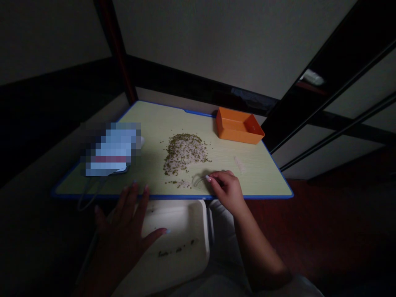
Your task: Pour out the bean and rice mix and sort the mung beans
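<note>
A heap of small green and pale grains (185, 152) lies spread in the middle of a pale green table with a blue edge (154, 123). My right hand (227, 189) rests on the table just right of the heap's near end, fingers curled and pressed down on the surface near a few pale grains. My left hand (126, 225) lies flat with fingers spread over the left part of a white tray (185, 231), which sits below the table's front edge and holds a few green grains.
An orange box (239, 126) stands at the table's far right corner. A blurred-out device (109, 148) lies at the left, with a cable hanging over the front edge. A small streak of pale grains (239, 163) lies right of the heap. Dark floor surrounds the table.
</note>
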Action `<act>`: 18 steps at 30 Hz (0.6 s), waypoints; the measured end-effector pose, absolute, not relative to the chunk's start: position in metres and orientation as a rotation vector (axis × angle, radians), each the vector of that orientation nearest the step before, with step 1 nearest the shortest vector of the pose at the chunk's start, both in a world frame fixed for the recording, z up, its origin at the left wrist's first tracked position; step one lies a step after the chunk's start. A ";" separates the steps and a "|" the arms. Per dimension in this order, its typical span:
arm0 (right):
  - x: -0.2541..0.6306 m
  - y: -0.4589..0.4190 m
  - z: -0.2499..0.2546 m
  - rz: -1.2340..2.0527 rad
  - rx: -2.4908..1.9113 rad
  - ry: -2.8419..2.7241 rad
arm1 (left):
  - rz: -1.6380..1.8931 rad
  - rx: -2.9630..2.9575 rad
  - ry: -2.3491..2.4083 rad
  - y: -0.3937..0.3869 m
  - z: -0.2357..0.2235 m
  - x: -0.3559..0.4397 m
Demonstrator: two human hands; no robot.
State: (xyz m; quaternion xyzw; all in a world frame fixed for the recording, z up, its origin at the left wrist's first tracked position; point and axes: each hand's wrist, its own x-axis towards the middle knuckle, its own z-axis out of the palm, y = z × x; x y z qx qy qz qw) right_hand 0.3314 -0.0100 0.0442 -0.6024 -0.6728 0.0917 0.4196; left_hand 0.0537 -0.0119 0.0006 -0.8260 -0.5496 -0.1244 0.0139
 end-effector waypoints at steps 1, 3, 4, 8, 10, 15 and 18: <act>0.331 -0.010 0.044 0.222 -1.516 -1.689 | -0.403 -2.572 -1.707 -0.012 0.000 0.054; 0.331 -0.010 0.044 0.203 -1.526 -1.699 | -0.439 -2.573 -1.692 -0.012 -0.001 0.054; 0.330 -0.009 0.045 0.197 -1.532 -1.703 | -0.459 -2.572 -1.681 -0.012 -0.001 0.054; 0.329 -0.008 0.046 0.189 -1.540 -1.717 | -0.516 -2.555 -1.656 -0.012 -0.005 0.054; 0.328 -0.007 0.046 0.203 -1.536 -1.736 | -0.535 -2.543 -1.659 -0.012 -0.007 0.054; 0.327 -0.003 0.048 0.233 -1.538 -1.807 | -0.535 -2.546 -1.668 -0.011 -0.010 0.053; 0.324 -0.001 0.049 0.223 -1.550 -1.857 | -0.532 -2.548 -1.670 -0.011 -0.010 0.052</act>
